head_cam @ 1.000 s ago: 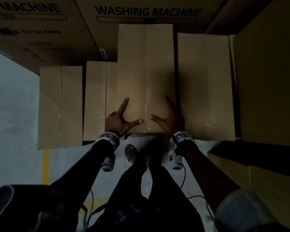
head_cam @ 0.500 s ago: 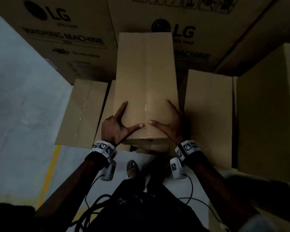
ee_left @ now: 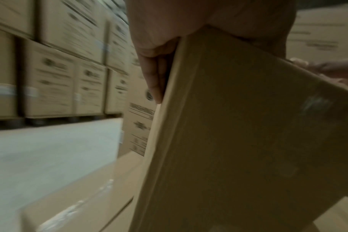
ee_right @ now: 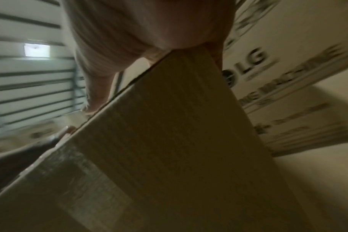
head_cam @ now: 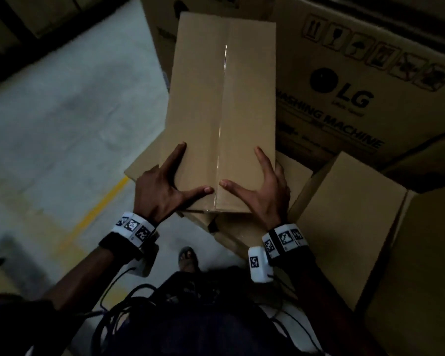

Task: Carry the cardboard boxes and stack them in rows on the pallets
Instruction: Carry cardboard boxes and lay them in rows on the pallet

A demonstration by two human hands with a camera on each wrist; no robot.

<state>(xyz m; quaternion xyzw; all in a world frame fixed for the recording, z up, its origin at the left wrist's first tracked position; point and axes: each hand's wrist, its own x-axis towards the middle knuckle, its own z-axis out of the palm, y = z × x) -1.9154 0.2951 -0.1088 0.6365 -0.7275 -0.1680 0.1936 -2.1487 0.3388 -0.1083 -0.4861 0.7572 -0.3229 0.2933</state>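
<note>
Smooth taped cardboard box (head_cam: 224, 111), oblong, between left hand (head_cam: 159, 187) and right hand (head_cam: 262, 191).

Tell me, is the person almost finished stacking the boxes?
Can't say almost. Done: plain boxes already sit side by side in a row below. In hand: one taped box, the left hand and right hand each in a grip on its near corners, held above the row. Left: setting it down. How many more wait is out of view.
</note>
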